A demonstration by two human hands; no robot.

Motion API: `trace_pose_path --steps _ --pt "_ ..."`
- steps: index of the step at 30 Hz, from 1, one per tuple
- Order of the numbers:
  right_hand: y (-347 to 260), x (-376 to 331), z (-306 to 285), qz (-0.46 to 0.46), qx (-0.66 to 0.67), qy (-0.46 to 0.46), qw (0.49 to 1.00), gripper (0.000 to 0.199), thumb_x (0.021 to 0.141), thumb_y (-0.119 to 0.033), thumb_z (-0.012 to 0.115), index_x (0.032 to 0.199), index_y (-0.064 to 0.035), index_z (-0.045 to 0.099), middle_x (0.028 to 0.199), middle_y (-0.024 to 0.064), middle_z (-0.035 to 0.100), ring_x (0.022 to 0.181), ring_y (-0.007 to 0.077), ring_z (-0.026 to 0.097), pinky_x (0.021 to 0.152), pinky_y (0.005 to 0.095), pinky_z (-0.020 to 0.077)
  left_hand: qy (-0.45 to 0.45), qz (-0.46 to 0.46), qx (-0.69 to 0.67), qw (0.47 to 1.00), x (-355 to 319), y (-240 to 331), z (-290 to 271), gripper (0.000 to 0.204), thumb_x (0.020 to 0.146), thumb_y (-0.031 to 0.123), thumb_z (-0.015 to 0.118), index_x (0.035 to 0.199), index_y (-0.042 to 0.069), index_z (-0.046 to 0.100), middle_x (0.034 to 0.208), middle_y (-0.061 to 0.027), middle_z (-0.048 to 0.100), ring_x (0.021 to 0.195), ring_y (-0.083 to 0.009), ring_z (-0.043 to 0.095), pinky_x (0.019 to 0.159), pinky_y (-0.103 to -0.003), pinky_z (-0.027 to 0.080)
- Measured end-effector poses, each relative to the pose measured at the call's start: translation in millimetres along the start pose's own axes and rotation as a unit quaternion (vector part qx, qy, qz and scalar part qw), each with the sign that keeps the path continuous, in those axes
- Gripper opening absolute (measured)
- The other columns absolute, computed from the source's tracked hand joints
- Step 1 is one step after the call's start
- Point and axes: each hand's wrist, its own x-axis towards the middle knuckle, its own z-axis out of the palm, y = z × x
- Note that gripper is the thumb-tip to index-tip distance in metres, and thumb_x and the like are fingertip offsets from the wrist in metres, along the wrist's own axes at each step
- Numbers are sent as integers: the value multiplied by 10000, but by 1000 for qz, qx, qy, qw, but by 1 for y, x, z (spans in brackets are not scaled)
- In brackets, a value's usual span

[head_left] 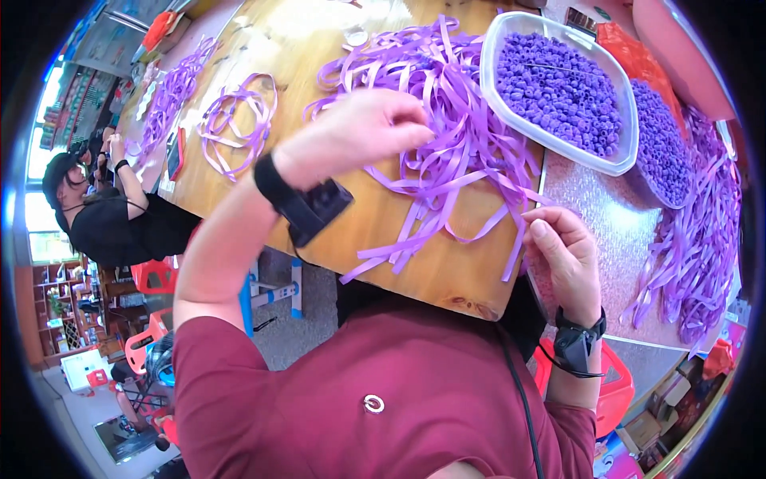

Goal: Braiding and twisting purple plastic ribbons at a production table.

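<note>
A tangled heap of purple ribbons [467, 120] spreads over the wooden table [335, 231], with several loose ends trailing toward its near edge. Over the heap's left side reaches my left hand [371, 128]; its fingers are curled closed, and what they hold, if anything, is hidden. At the table's right corner my right hand [566, 251] pinches thumb against fingers on a purple ribbon [519, 193] that runs over from the heap. A clear plastic tub [493, 84] full of small purple beads [554, 88] stands beyond my right hand.
A second container of purple beads [662, 148] sits right of the tub, beside more hanging ribbons [694, 231]. Farther left lie a looped ribbon bundle [237, 124], a red-edged phone [176, 154] and another ribbon pile [177, 92]. A person in black [104, 207] works at the table's left side.
</note>
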Motion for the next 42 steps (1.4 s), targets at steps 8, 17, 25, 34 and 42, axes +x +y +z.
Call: trace_pose_path --steps 8,17,25,34,42 --pt "-8 -5 2 -29 -31 -28 999 182 865 -136 543 994 -9 568 793 -7 577 677 46 500 641 182 409 59 117 28 991 -23 23 19 67 787 45 537 808 3 584 781 -80 557 737 -174 546 655 -265 424" --pt "-56 16 54 -310 -310 -106 892 233 768 -7 561 1001 -5 557 932 93 563 870 182 543 765 287 420 88 120 -53 987 -58 36 8 89 824 66 548 882 2 568 846 -36 551 793 -109 513 710 -224 402" --pt "-16 39 59 -383 -562 -146 718 228 717 -61 575 943 -39 553 961 108 552 842 286 535 734 371 431 233 -35 100 967 30 -58 -91 344 754 173 540 1048 -7 527 742 -59 582 642 -118 539 595 -239 438" --pt "-22 58 39 -332 -459 -152 810 86 710 3 595 794 -12 589 773 86 534 740 239 535 645 317 422 49 -274 78 957 106 -98 -101 232 774 210 525 951 63 551 609 -36 549 406 -68 377 358 -231 280" --pt "-31 56 32 -298 -167 -97 935 113 809 -37 583 908 12 609 886 54 570 802 109 522 695 234 415 55 -265 37 962 120 -130 -102 130 781 217 530 833 101 561 558 13 520 351 -44 346 312 -213 228"
